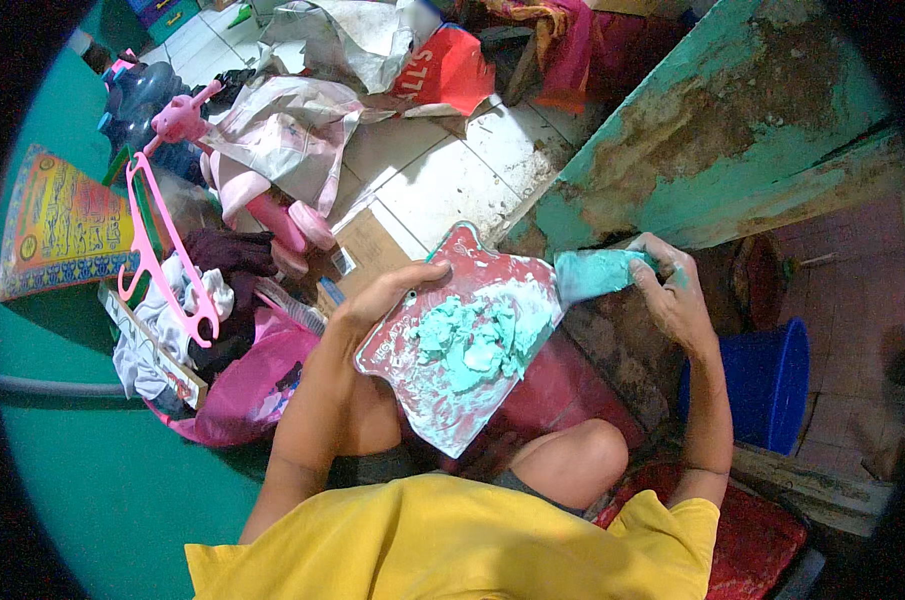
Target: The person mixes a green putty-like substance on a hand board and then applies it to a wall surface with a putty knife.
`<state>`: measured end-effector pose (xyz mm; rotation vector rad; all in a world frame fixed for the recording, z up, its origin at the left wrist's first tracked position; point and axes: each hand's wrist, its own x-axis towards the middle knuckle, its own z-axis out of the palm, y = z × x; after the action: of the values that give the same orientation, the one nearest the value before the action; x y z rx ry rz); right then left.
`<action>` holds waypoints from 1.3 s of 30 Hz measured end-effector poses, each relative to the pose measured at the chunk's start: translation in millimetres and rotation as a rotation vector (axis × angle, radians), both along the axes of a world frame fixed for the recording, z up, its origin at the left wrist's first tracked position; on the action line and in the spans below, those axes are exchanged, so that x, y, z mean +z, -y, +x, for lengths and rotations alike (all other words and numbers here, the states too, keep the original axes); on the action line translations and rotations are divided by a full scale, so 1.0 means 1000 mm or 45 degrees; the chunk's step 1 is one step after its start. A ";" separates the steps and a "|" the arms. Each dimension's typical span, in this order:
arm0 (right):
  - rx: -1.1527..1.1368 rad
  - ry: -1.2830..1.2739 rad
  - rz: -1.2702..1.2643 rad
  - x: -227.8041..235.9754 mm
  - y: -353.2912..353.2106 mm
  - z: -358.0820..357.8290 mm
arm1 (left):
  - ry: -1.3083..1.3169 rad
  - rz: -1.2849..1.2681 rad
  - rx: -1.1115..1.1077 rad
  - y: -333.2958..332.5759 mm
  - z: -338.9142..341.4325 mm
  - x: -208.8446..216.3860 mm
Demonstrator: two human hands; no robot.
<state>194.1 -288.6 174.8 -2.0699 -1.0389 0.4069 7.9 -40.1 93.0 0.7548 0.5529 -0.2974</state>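
Note:
My left hand [372, 305] is closed on the left edge of a red board [456, 262] with a wavy outline, its thumb over the top face. A lumpy heap of turquoise putty [472, 340] sits on the board, with thinner smears around it. My right hand [674, 295] pinches a flat scraper [594, 274], which is coated in the same putty. The scraper's left end meets the board's right edge; I cannot tell whether it touches. Pale putty residue marks the right fingers. Below the board are my bent knees.
A low wall [662, 150] with flaking turquoise paint runs along the right. Beyond it stands a blue bucket [772, 385]. On the left are a pink basket [247, 395] of clothes, a pink hanger [162, 245] and a pink toy [262, 205]. Paper sheets [282, 130] cover floor tiles ahead.

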 end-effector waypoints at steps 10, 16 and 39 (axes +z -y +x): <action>0.342 -0.216 -0.221 -0.014 0.003 0.000 | -0.038 -0.278 -0.060 0.013 0.003 -0.007; 0.248 -0.333 -0.125 -0.042 0.002 -0.030 | -0.017 -0.163 0.061 0.021 0.004 -0.004; 0.307 1.164 -0.095 -0.054 -0.002 -0.117 | 0.153 0.183 0.289 0.040 0.002 -0.015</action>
<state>77.3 -287.1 121.1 -2.2260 -1.8192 -0.4577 9.7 -79.8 78.2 0.8342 0.5443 -0.0014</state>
